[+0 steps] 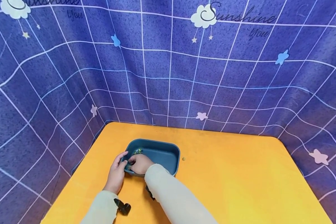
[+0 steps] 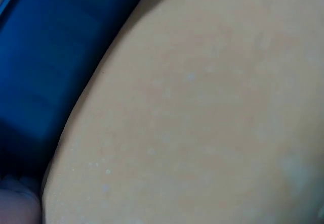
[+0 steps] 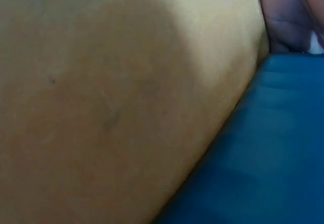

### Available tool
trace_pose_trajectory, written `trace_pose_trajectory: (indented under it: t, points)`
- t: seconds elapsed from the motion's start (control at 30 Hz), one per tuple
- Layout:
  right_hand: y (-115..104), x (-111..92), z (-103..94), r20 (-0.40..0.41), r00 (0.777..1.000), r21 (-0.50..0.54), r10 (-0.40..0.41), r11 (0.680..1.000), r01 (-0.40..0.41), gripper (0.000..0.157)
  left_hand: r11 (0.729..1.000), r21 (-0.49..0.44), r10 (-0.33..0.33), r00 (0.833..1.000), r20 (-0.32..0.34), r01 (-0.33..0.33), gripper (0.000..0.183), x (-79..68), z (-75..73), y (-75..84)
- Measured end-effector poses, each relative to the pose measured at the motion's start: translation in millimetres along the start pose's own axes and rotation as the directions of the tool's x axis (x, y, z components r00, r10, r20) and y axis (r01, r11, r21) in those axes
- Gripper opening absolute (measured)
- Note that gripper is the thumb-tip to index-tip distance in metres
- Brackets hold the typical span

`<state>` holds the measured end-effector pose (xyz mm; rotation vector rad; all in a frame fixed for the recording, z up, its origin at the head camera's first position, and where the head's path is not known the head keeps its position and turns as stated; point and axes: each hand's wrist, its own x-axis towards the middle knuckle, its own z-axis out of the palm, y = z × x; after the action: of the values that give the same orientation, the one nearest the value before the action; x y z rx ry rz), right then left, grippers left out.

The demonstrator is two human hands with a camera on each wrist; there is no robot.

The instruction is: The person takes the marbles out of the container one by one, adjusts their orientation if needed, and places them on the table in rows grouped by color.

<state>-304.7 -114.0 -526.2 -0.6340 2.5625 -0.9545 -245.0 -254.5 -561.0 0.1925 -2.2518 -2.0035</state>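
A dark blue rectangular tray (image 1: 162, 157) with rounded corners sits on the orange-yellow table. My left hand (image 1: 116, 175) holds the tray at its left end, fingers along the rim. Inside the tray's left part is my right hand (image 1: 141, 163), its fingers curled downward close to the left hand's thumb. Whether those fingertips pinch anything, I cannot tell. Just beyond them lie several small yellow-green pieces (image 1: 139, 151). In the left wrist view the blue side of the tray (image 2: 61, 47) slants across the upper left, and it fills the lower right of the right wrist view.
One small round yellowish piece (image 1: 183, 158) lies on the table (image 1: 235, 174), just right of the tray. Purple-blue gridded curtains (image 1: 184, 68) with stars and clouds enclose the table's back and sides. A black strap mount (image 1: 122, 207) sits on the left wrist.
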Motion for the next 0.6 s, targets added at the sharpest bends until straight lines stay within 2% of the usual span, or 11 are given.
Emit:
trace_pose_trajectory:
  t: [0.3,0.6]
  points:
    - [-2.7,-4.0,-3.6,0.066,0.998,0.007,0.001,1.000,-0.002,0.030,1.000,-0.005,-0.013,1.000,0.004,0.013,0.042,-1.9,-0.5,1.7]
    - [-3.1,-5.7,-6.3,0.092,0.996,0.000,-0.004,1.000,0.004,0.023,1.000,0.011,-0.005,1.000,-0.007,0.005,0.041,-1.3,0.6,1.3]
